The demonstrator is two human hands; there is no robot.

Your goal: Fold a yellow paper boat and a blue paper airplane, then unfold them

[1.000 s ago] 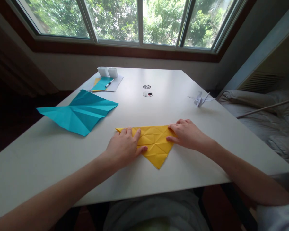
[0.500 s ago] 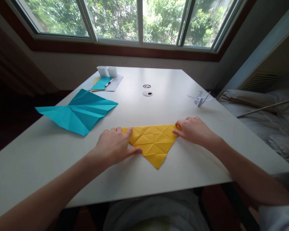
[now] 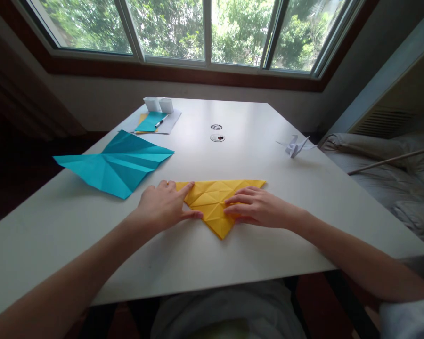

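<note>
A yellow sheet of paper (image 3: 210, 195), folded into a triangle and marked with crossing creases, lies on the white table with its point towards me. My left hand (image 3: 164, 202) rests at its left corner. That hand's index finger presses on the paper near the top edge, and its thumb, spread well apart, is by the lower left edge. Over the right half of the triangle lies my right hand (image 3: 257, 207), fingers stretched out and touching the creased surface. The right hand's thumb is partly hidden beneath its fingers.
Left of the hands is a creased blue sheet (image 3: 123, 162). A white paper crane (image 3: 295, 147) stands to the right. At the far left are coloured papers (image 3: 150, 121), a pen (image 3: 161, 121) and two white boxes (image 3: 159, 104). Two round inserts (image 3: 217, 138) sit mid-table.
My right hand has let go of the right corner and moved left onto the middle of the yellow paper. The paper and my left hand have shifted slightly left and away from me.
</note>
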